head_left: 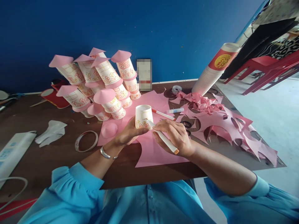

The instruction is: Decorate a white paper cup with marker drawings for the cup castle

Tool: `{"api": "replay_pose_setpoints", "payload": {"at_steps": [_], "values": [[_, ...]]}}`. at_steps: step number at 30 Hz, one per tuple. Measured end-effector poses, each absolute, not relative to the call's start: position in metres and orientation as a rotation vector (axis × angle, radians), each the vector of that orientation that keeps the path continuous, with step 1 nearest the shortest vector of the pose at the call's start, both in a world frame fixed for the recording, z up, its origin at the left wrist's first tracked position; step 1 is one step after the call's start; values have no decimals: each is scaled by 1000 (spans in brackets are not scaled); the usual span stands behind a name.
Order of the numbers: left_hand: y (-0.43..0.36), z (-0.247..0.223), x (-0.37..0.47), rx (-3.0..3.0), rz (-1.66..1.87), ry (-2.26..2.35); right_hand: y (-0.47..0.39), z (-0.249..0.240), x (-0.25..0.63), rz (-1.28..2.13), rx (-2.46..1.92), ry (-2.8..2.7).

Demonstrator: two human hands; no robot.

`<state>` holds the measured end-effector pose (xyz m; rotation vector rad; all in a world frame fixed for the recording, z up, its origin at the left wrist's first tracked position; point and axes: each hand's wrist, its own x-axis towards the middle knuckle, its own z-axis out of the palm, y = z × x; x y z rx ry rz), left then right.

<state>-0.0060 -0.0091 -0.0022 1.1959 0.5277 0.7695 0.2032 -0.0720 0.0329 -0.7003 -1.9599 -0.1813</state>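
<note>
A white paper cup [143,113] with orange flower drawings and a drawn rectangle is held by my left hand [128,132], its fingers wrapped around the cup's lower left side. My right hand [174,133] grips a white marker with an orange end [168,142], its tip at the cup's front. Beneath both hands lie sheets of pink paper [151,155]. Just behind the cup rests a red-and-white marker [164,115]. A small pink paper cone [109,130] sits left of my left hand.
Decorated cups with pink cone tops [105,98] stand stacked at the back left. A tall cup stack [210,74] leans at the right, behind pink paper scraps [224,124]. A tape roll [86,141], crumpled white paper [52,132] and black-handled scissors [186,124] lie on the table.
</note>
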Motion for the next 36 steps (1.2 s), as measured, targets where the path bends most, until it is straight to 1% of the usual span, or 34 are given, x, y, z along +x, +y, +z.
{"api": "replay_pose_setpoints", "payload": {"at_steps": [12, 30, 36], "values": [[-8, 0, -6, 1188, 771, 465, -67, 32, 205, -186, -719, -1909], [-6, -12, -14, 1045, 768, 405, -65, 32, 207, -150, -758, -1879], [-5, -13, -12, 1113, 787, 434, -69, 36, 204, -215, -662, -1855]]}}
